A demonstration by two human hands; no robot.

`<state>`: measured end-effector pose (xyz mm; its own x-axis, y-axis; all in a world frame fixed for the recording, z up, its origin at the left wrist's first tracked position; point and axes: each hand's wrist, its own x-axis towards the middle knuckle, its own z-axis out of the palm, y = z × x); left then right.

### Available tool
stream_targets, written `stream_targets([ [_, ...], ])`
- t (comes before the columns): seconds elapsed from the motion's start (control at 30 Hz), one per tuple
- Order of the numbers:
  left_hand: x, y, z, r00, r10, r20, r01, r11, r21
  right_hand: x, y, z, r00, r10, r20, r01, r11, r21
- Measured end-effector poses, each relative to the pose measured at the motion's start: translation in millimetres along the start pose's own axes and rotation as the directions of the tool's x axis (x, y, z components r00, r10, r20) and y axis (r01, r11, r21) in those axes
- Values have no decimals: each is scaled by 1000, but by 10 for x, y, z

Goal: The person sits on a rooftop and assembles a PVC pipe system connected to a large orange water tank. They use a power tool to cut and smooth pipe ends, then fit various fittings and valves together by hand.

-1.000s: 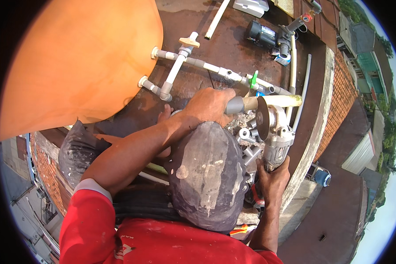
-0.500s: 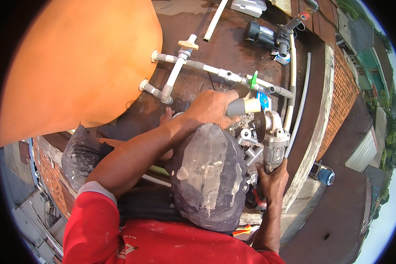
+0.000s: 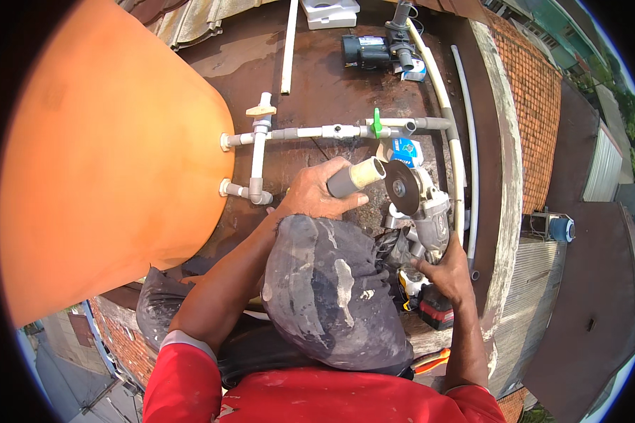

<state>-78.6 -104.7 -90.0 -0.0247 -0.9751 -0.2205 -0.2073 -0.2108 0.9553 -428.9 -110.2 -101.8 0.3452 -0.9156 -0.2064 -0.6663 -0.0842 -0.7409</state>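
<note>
My left hand (image 3: 310, 196) is closed round a short pipe piece (image 3: 366, 173), grey at the held end and cream at its hollow open end. My right hand (image 3: 450, 273) grips the body of a silvery angle grinder (image 3: 432, 220). Its dark cutting disc (image 3: 403, 189) stands right beside the pipe's open end; whether they touch I cannot tell. My raised knee (image 3: 317, 282), in stained dark trousers, is below the left hand. Grey pipe fittings lie partly hidden behind the grinder.
A large orange tank (image 3: 120, 155) fills the left, joined to white and grey pipework with a green-handled valve (image 3: 377, 123). A black pump (image 3: 367, 51) stands at the far side. Long pipes and a weathered ledge (image 3: 504, 176) run along the right, with rooftops beyond. A red-and-black battery pack (image 3: 436, 310) sits near my right wrist.
The view has shifted. The pipe piece has turned so its open end shows, and the grinder has tilted so the disc's flat face is visible. Both hands keep their hold.
</note>
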Motion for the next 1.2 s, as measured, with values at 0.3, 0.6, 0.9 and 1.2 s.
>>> stream_targets([
  [0.3, -175, 48, -99, 987, -64, -149, 56, 997, -54, 176, 894, 162, 818, 434, 378, -566, 488, 664],
  [0.6, -463, 78, -361, 951, -192, -243, 145, 969, -200, 714, 1907, 392, 769, 519, 373, -622, 476, 621],
  [0.9, -567, -44, -451, 939, -218, -266, 141, 950, -279, 1276, 2210, 226, 779, 518, 355, -626, 600, 498],
  [1.2, -465, 12, -352, 949, -176, -260, 123, 970, -210, 1643, 2359, 414, 756, 547, 359, -652, 674, 347],
])
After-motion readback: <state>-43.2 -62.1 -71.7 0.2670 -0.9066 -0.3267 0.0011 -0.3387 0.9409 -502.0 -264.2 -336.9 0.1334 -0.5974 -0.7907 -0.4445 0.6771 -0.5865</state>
